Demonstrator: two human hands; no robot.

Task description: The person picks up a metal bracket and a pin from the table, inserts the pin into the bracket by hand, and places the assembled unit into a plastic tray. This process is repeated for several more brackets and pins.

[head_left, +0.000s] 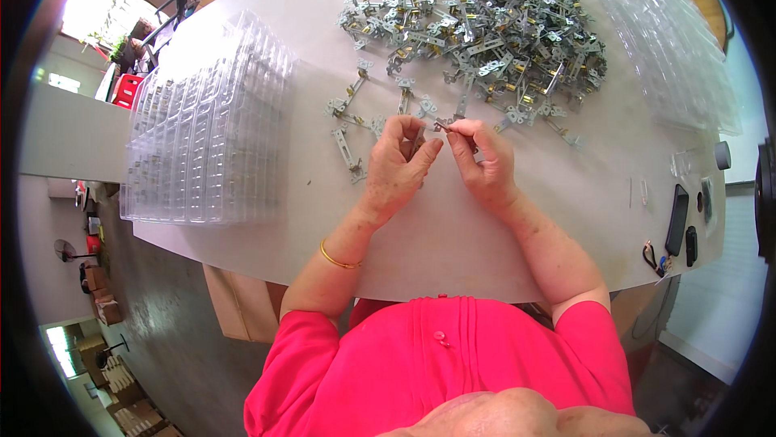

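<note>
My left hand (394, 164) and my right hand (487, 164) are close together over the middle of the table, fingers closed. Between their fingertips shows a small metal bracket (440, 126), pinched by my right thumb and index finger. The fingers of my left hand curl round its other side and hide much of it. Just beyond my hands lie several loose brackets, one of them a long slotted metal bracket (344, 148) to the left of my left hand. Farther back rises a large heap of silvery metal brackets (517, 41) with brass-coloured bits.
A tall stack of clear plastic trays (206, 142) stands on the left of the pale table (315, 255). More clear plastic trays (675, 57) lie at the far right. Near the right edge are a black phone (677, 219), keys (664, 263) and a small grey cylinder (722, 156).
</note>
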